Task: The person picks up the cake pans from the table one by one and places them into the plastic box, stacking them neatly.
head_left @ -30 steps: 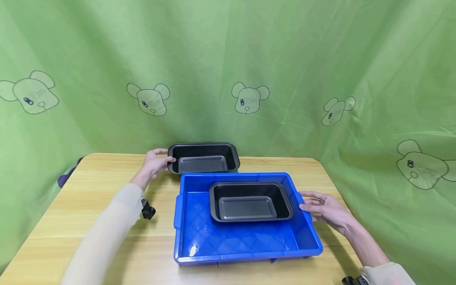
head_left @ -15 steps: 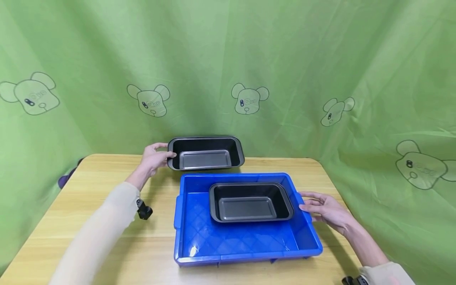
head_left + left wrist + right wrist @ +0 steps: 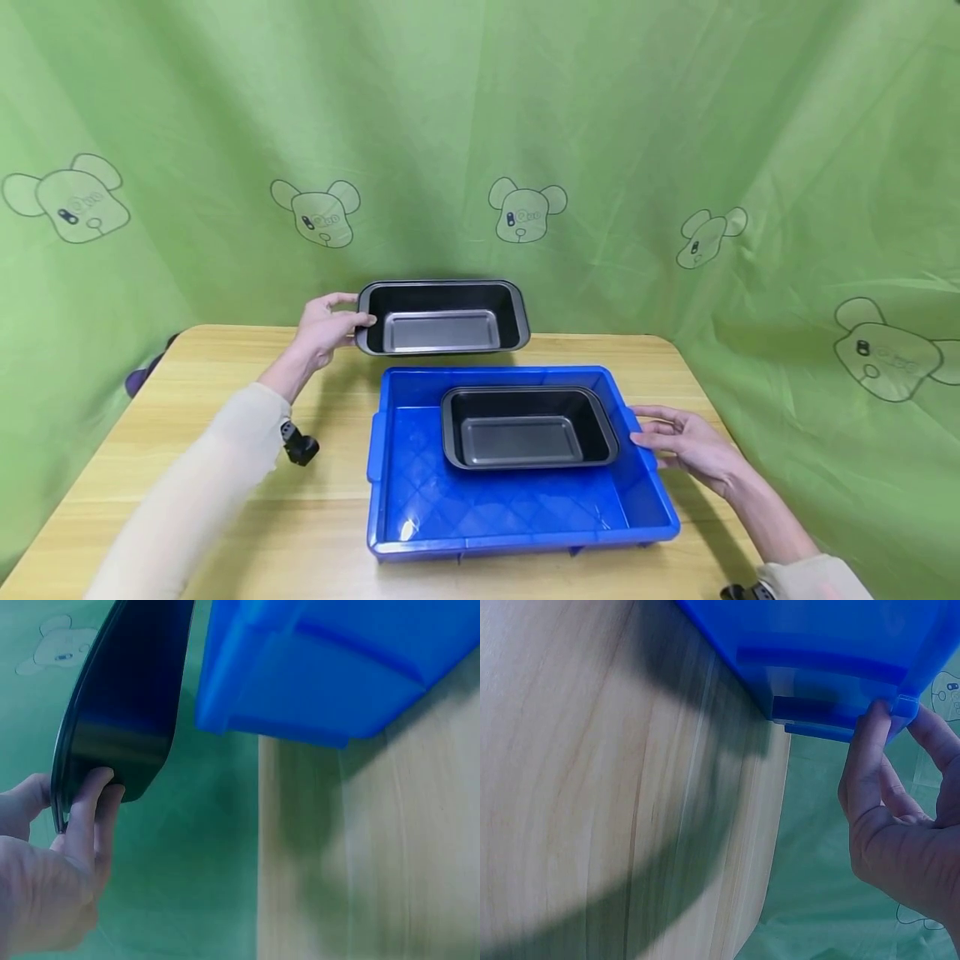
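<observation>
My left hand [image 3: 324, 329] pinches the left end of a black loaf pan [image 3: 441, 332], thumb inside the rim and fingers beneath. The left wrist view shows the pan's dark outer wall [image 3: 131, 697] with fingertips pressed against it. This pan is lifted behind the blue tray, its inside facing me. A second black loaf pan [image 3: 528, 440] sits inside the blue plastic tray [image 3: 427, 546], toward the back right. At the tray's right side, my right hand [image 3: 688, 442] grips the rim, thumb on top and fingers underneath, as the right wrist view of the hand [image 3: 900, 825] also shows.
The tray stands on a light wooden table [image 3: 315, 517], near its middle. A green curtain [image 3: 420, 125] with printed bear heads hangs right behind the table's back edge and along both sides.
The left hand has raised its loaf pan and shifted it slightly to the right, above the table's back edge. The right hand, the tray and the pan inside stay in place.
</observation>
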{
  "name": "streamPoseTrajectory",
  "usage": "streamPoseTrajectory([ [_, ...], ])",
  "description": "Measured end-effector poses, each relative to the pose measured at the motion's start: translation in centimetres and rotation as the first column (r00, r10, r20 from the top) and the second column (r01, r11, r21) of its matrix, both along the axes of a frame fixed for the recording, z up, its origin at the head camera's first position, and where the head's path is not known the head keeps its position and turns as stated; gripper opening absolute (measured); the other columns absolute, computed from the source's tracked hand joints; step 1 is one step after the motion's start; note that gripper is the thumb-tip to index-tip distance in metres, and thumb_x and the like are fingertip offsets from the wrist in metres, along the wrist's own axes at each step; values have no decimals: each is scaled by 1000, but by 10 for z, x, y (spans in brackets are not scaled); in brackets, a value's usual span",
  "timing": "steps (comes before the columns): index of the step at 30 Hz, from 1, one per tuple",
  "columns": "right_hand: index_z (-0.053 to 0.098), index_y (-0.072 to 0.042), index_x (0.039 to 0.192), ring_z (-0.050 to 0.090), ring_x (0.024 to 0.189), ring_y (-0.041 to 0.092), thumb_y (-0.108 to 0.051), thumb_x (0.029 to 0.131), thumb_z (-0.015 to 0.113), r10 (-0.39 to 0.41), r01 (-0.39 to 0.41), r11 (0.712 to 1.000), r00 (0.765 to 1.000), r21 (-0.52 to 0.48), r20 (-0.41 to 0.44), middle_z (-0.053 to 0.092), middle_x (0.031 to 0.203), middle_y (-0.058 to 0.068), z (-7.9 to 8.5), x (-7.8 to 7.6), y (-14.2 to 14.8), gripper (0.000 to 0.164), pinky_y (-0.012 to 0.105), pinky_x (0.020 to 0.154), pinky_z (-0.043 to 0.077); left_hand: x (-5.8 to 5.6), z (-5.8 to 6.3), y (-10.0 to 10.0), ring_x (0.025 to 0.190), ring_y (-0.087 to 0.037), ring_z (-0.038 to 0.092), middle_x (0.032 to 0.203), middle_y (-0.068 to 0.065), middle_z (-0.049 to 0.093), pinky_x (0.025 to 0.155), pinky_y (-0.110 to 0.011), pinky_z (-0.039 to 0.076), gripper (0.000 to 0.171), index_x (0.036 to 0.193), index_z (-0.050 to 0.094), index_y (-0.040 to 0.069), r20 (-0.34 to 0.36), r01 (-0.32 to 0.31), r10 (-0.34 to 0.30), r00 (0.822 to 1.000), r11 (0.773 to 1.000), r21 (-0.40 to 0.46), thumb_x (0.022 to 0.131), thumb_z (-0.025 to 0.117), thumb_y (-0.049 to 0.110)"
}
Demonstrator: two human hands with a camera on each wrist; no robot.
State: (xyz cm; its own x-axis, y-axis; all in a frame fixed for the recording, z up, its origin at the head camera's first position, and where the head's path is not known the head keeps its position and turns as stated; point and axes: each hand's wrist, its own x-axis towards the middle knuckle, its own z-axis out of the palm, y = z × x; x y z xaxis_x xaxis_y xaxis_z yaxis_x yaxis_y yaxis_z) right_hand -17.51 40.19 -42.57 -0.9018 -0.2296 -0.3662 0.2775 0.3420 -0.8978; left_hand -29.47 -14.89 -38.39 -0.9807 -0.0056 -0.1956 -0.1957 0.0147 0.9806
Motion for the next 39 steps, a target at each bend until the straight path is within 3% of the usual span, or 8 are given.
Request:
streamPoseTrajectory([
  [5,31,7,160,73,109,10,-18,104,68,11,-11,1000,1000,-9,2,76,122,-5,0,0,0,72,37,95,65,7,8,2,76,-9,74,99,-5,68,79,-24,68,64,153,47,-3,-8,0,0,1000,1000,14,93,70,-5],
  [16,39,3,158,73,108,9,-16,104,67,27,-27,999,1000,-38,1,76,119,-10,1,0,3,63,36,92,66,32,25,12,83,-13,75,98,0,71,88,-32,68,65,153,47,-2,-16,27,-27,999,1000,3,93,71,-4],
  [27,37,4,159,74,109,10,-16,104,66,35,-35,999,999,-40,0,77,120,-10,2,-1,3,65,36,94,66,56,29,25,77,-12,74,85,3,74,77,-29,69,61,149,51,-4,-8,15,-15,1000,999,40,91,72,-5],
  [39,33,6,160,73,111,9,-17,105,66,37,-37,999,999,-26,-3,76,124,-7,1,-1,2,68,36,95,65,73,29,41,74,-12,74,81,4,75,67,-23,66,55,144,54,-5,-4,29,-29,1000,997,70,91,72,-5],
])
